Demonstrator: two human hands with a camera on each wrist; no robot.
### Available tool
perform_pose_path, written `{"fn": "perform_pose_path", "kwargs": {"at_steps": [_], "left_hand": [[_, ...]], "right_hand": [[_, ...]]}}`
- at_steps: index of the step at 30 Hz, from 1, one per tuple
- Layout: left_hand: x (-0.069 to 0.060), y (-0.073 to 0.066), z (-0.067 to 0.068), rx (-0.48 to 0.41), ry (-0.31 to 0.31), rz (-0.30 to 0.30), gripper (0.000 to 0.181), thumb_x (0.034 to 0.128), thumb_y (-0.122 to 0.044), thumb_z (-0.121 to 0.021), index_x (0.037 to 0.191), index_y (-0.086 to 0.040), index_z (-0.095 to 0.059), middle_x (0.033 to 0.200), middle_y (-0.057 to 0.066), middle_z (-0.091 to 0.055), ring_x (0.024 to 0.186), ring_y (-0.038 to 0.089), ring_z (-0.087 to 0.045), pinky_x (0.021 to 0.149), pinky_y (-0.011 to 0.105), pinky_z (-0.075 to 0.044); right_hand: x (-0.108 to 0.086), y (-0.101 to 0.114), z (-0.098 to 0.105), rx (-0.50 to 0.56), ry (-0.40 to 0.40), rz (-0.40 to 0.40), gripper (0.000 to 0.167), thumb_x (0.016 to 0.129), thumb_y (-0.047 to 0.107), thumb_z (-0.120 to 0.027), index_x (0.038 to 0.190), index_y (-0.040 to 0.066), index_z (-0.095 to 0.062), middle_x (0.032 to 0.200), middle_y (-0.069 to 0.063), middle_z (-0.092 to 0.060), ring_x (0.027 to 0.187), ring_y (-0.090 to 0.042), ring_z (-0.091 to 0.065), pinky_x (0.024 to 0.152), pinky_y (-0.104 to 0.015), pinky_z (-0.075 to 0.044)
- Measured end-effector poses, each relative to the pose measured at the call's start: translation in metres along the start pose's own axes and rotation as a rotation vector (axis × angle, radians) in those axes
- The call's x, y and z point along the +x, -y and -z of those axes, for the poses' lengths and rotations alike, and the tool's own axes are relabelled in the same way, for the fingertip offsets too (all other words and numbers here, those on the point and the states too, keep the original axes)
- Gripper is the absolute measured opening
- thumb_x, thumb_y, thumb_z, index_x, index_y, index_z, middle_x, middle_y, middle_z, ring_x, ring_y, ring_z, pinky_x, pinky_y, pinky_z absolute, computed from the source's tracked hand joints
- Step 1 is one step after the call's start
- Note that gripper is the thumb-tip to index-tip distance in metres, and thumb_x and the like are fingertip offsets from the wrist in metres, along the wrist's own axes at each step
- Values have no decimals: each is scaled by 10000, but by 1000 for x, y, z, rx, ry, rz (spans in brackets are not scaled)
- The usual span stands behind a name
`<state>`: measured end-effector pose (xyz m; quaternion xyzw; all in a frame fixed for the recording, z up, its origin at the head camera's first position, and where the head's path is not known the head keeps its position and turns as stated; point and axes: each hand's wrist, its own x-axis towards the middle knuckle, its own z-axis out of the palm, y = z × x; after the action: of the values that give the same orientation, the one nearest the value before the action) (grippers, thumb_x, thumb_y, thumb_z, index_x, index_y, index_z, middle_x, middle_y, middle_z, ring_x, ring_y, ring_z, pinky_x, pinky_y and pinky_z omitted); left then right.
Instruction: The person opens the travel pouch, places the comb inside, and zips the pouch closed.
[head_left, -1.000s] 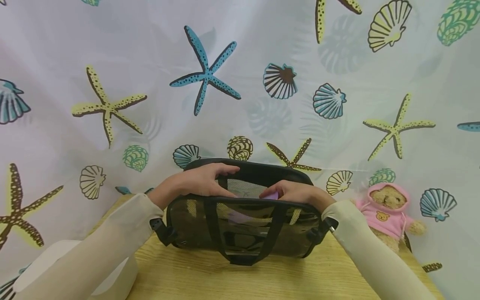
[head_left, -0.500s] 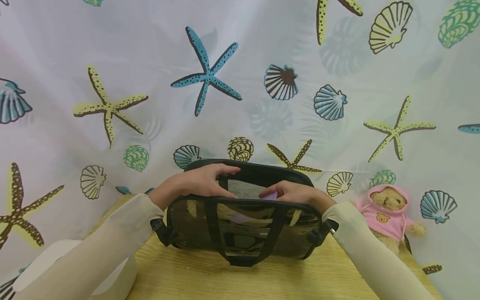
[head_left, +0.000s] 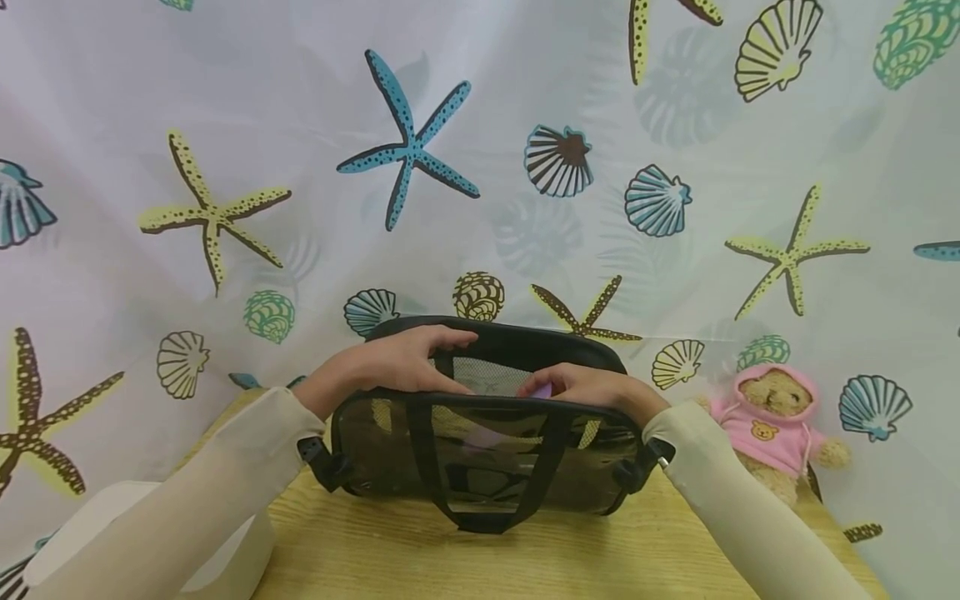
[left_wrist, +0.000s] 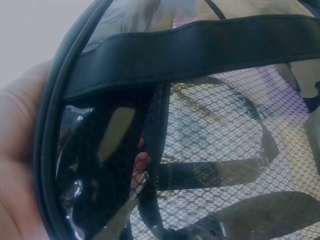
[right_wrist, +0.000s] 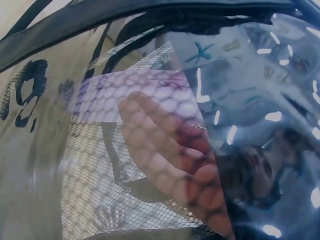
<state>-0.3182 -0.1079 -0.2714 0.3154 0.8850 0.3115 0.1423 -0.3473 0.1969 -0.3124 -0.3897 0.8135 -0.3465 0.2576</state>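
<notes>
A black-trimmed, see-through handbag (head_left: 487,458) stands on the table with its top unzipped, its front handle hanging down. Over its left end lies my left hand (head_left: 397,360), thumb and index finger spread apart across the opening. Through the bag's clear wall, some left fingertips (left_wrist: 141,161) show inside. My right hand (head_left: 592,385) reaches in at the right end and holds a thin lilac item (head_left: 542,390) between thumb and fingers. In the right wrist view, straight fingers (right_wrist: 160,135) lie against this lilac item (right_wrist: 100,97), seen through mesh; its kind is unclear.
A teddy bear (head_left: 772,433) in a pink hoodie sits at the right back. At the lower left is a white container (head_left: 240,554), partly behind the left sleeve. A sea-pattern curtain (head_left: 480,242) hangs close behind the bag on the wooden table (head_left: 420,558).
Both hands and the bag stay almost in place. The lilac item shifts slightly left at the opening, with the right fingers on it.
</notes>
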Motion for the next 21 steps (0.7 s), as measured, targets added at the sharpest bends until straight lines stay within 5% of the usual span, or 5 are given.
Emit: {"fn": "perform_pose_path", "kwargs": {"at_steps": [6,12,17,21], "left_hand": [[-1,0,1,-7,5,-6,895,930,-354,-773,1632,-99,-281,1704,128,-265,1577,373,-250,1231,595,-308],[-1,-1,3,-7,0,-2,903,923,-351,-780,1634,-109,-278,1705,111,-269,1580,361,-248,1233,588,-310],[-1,-1,2,-8,8,1,901,928,-364,-773,1634,-105,-276,1707,123,-259,1579,372,-242,1231,594,-307],[-2,0,0,-4,5,6,900,925,-369,-777,1633,-115,-283,1705,114,-267,1578,362,-250,1229,588,-314]], "right_hand": [[0,2,0,-10,5,-7,771,969,574,-637,1384,-73,-577,1277,-243,-663,906,-55,-636,856,-219,-538],[1,6,0,-37,-30,-50,416,1075,254,-544,1384,-19,-598,1356,-207,-642,1147,-141,-648,989,-305,-529],[1,6,-3,-84,-60,-87,372,1082,175,-495,1395,5,-601,1421,-195,-614,1324,-305,-584,1106,-443,-485],[1,7,-5,-97,-72,-89,365,1083,174,-501,1391,8,-605,1422,-192,-614,1335,-315,-577,1120,-465,-476]]}}
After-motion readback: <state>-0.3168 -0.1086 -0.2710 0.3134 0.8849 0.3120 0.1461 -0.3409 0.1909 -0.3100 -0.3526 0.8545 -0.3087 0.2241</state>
